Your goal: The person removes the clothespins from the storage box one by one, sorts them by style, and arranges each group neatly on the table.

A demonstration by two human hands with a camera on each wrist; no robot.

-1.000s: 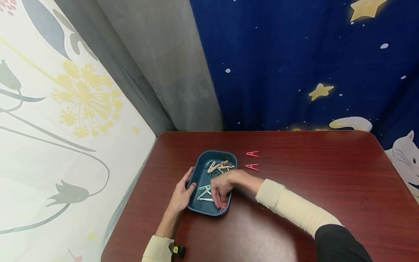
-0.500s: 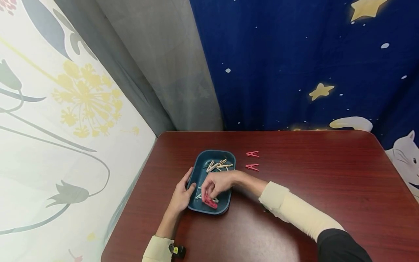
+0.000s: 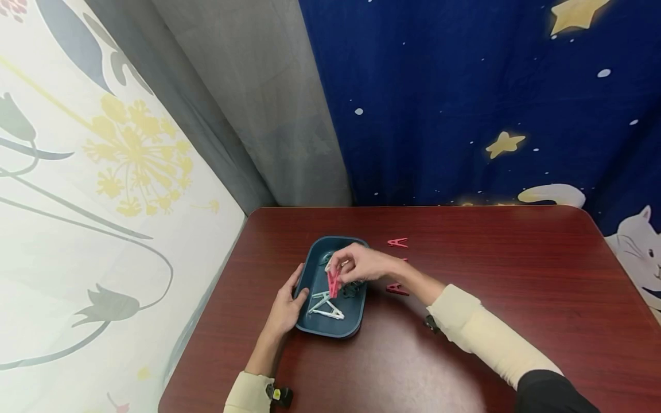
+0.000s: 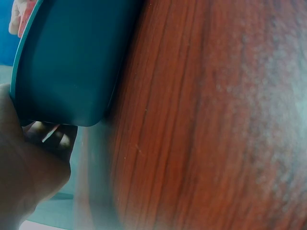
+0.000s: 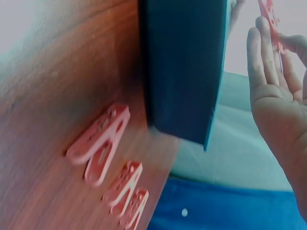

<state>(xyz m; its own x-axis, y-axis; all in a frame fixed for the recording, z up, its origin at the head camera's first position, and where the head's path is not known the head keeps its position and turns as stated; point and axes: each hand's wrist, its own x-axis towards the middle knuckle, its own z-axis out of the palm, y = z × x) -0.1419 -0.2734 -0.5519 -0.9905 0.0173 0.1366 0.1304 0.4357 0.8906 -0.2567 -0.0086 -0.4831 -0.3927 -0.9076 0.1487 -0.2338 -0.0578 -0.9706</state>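
My right hand (image 3: pixel 358 265) pinches a pink clothespin (image 3: pixel 333 285) between thumb and fingers, over a dark teal tray (image 3: pixel 330 329). The right wrist view also has this clothespin (image 5: pixel 269 17) in the fingers, higher than the tray's wall. At the tray's left side my left hand (image 3: pixel 286 303) grips the wall, thumb at the rim and fingers outside. Pale mint and white clothespins (image 3: pixel 327 312) lie in the near half of the tray. Dark green pieces (image 3: pixel 352 288) show beside the right hand, which hides most of the cream clothespins behind it.
Three pink clothespins lie in a column right of the tray: a far one (image 3: pixel 397 242), a middle one mostly behind the forearm, and a near one (image 3: pixel 397 289). The reddish-brown table (image 3: pixel 496 275) backs onto grey and blue curtains (image 3: pixel 439 115). A patterned wall (image 3: pixel 103 229) borders it on the left.
My right hand has lifted the pink clothespin from the tray's near end and moved it up and away from me. A third pink clothespin on the table now shows below the forearm. Left hand unmoved.
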